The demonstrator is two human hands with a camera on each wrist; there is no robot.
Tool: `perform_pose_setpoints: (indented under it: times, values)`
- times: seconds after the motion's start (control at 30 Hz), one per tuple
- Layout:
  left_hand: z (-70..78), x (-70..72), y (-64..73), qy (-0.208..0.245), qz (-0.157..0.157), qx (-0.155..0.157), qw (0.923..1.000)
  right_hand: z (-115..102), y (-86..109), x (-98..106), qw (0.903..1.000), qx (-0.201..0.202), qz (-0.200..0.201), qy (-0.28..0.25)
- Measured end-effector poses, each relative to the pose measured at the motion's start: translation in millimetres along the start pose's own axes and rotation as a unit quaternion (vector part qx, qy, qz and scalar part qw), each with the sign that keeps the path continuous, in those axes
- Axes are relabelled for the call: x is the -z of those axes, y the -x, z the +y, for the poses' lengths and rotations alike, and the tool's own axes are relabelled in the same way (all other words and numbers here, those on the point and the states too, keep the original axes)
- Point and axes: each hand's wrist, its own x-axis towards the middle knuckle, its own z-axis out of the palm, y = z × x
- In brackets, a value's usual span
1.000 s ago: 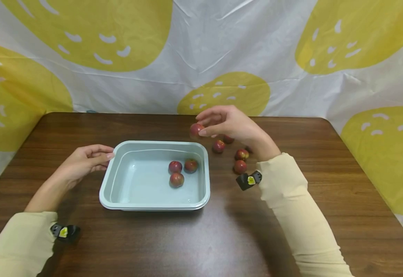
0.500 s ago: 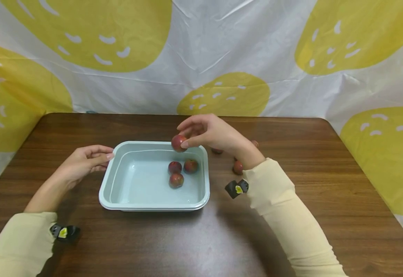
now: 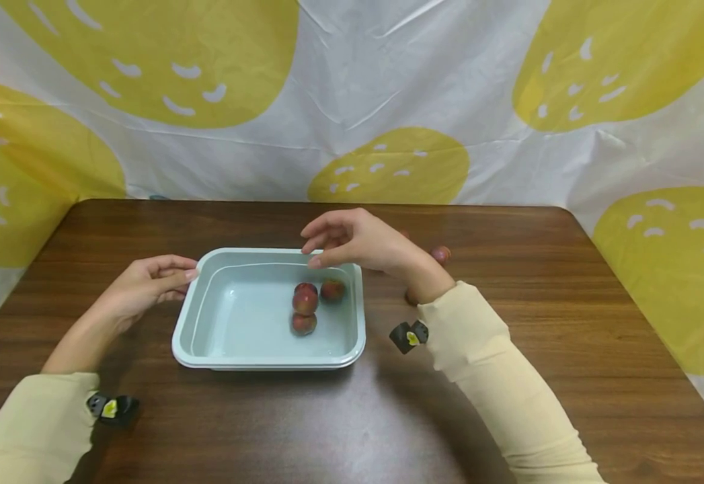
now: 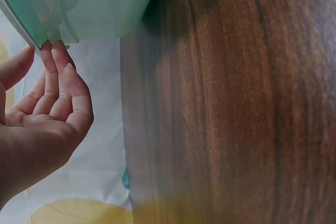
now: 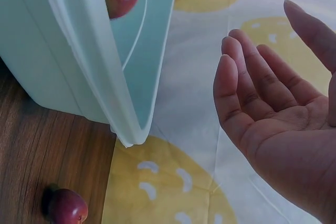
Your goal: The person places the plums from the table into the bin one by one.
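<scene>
Mint-green basin [image 3: 249,319] held four red fruits [image 3: 333,290] as the left hand [image 3: 148,281] pinched its rim

At far left, a cream sleeve [image 3: 40,413] was bunched near the wrist, with a black device [image 3: 123,409] beside its cuff. The left hand kept its thumb and fingertips close together at the basin's far left corner, a narrow grip that had hold of the basin alone. The basin stood on a dark brown table [image 3: 569,323]. In its right half, three of the fruits overlapped in a line from far to near, and one sat just to their right. Whether the line's middle fruit rested on the others could not be told.

Over the basin's far right corner hung the right hand [image 3: 352,235], fingers gently bent and thumb well apart from them; it held nothing, and the right wrist view showed it apart from the rim. Farther right, loose fruits [image 3: 441,255] lay on the table, partly hidden by the right wrist and hand, so their number was unclear. A second cream sleeve [image 3: 491,356] reached in from the lower right. White cloth [image 3: 339,81] with yellow shapes stretched behind everything.
</scene>
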Motion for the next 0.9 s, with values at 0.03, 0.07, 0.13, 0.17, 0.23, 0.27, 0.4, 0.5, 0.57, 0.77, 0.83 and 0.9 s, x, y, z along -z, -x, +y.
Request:
perform_pose_setpoints:
  times: [0.03,0.07,0.13,0.17,0.23,0.27,0.4,0.5,0.57,0.77,0.83,0.9]
  values:
    - [0.0,0.0,0.1,0.000,0.000,0.001,1.0000,0.3,0.2,0.2,1.0000,0.000,0.000,0.001]
    - [-0.3,0.0,0.0,-0.001,0.000,0.001,1.0000,0.5,0.6,0.5,1.0000,-0.001,0.001,0.004]
    - [-0.5,0.1,0.0,-0.003,0.000,0.001,1.0000,1.1,1.6,1.3,1.0000,-0.004,0.003,0.005]
    - [-0.6,0.0,0.0,-0.002,0.000,0.001,1.0000,1.5,2.1,1.8,0.9999,-0.006,0.004,0.007]
    - [-0.5,-0.2,0.3,-0.001,0.000,0.000,1.0000,2.3,3.3,3.2,0.9999,-0.011,0.005,0.009]
    - [-0.5,-0.2,0.3,0.000,0.001,-0.001,1.0000,2.4,4.0,3.9,0.9998,-0.014,0.006,0.012]
    - [-0.1,-0.6,0.8,0.003,0.003,-0.002,1.0000,1.9,7.4,7.3,0.9993,-0.020,0.008,0.029]
    - [0.3,-0.7,0.8,0.001,0.004,-0.001,1.0000,1.3,9.6,9.9,0.9991,-0.020,0.011,0.036]
    - [0.7,-0.6,1.0,-0.003,0.004,0.000,1.0000,1.1,10.6,11.5,0.9990,-0.021,0.015,0.037]
    - [1.7,-0.8,1.0,-0.009,0.003,0.003,1.0000,2.7,13.6,16.1,0.9984,-0.037,0.024,0.037]
    - [1.8,-1.0,1.1,-0.006,0.002,0.002,1.0000,3.4,14.8,17.7,0.9983,-0.039,0.025,0.035]
    - [1.8,-1.2,1.4,-0.004,0.003,0.001,1.0000,3.9,16.0,19.6,0.9984,-0.036,0.025,0.034]
